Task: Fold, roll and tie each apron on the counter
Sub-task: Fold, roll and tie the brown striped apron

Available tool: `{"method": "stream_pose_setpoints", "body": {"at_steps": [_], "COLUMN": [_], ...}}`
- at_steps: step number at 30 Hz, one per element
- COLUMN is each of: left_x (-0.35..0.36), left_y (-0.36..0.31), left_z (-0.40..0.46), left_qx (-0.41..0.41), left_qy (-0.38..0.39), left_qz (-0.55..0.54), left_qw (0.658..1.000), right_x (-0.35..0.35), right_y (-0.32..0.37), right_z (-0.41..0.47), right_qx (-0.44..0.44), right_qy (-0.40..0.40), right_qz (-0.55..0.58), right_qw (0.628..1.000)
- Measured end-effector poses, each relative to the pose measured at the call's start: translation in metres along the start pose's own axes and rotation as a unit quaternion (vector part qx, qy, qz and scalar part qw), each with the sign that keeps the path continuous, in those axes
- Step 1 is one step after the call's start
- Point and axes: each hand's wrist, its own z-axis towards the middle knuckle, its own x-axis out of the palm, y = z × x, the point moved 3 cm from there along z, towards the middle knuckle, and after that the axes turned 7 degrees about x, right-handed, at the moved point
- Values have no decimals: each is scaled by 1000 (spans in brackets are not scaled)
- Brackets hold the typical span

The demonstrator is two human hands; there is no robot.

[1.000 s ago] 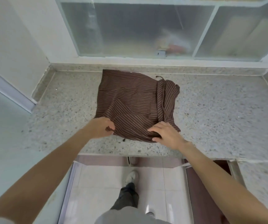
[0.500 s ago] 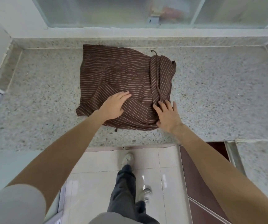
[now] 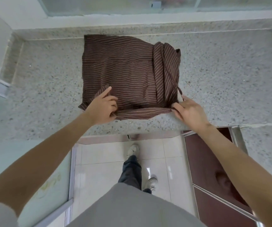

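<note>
Apron (image 3: pixel 128 74): folded, near edge turned | left hand (image 3: pixel 103 107), right hand (image 3: pixel 189 110): both pinching that hem | advice: roll evenly, tight, strap (image 3: pixel 168 69) clear

The apron (image 3: pixel 128 74) is laid flat on the counter (image 3: pixel 222 76), near its middle, with the window sill (image 3: pixel 148 18) behind it. Its near edge is held at the left end by the left hand (image 3: pixel 103 107) and at the right end by the right hand (image 3: pixel 189 110). A strap (image 3: pixel 169 71) lies along the apron's right side.
</note>
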Motion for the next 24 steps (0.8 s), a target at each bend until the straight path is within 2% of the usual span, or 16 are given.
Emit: {"method": "stream_pose_setpoints", "body": {"at_steps": [4, 6, 9, 12, 14, 15, 21, 24], "left_x": [3, 5, 8, 16, 17, 17, 6, 2], "left_y": [-46, -67, -96, -114, -120, -121, -83, -45], "left_z": [-53, -74, -98, -108, -104, -98, -24, 31], "left_qx": [-66, -122, -224, -274, -282, -287, -313, -289], "left_qy": [45, 107, 262, 295, 273, 252, 96, 40], "left_qz": [59, 60, 12, -59, -71, -78, -179, -215], "left_qw": [995, 985, 939, 913, 917, 921, 928, 932], "right_x": [-11, -11, -8, 3, 8, 6, -18, -20], "right_y": [41, 58, 80, 94, 96, 94, 32, -8], "right_z": [-43, -65, -99, -126, -134, -133, -62, -14], "right_qx": [14, 21, 45, 31, 23, 33, 154, 244], "right_qy": [23, 34, 84, 172, 239, 239, 110, 100], "right_qz": [17, 34, 71, 119, 139, 147, 198, 202], "right_qw": [1000, 999, 993, 977, 961, 959, 962, 943]}}
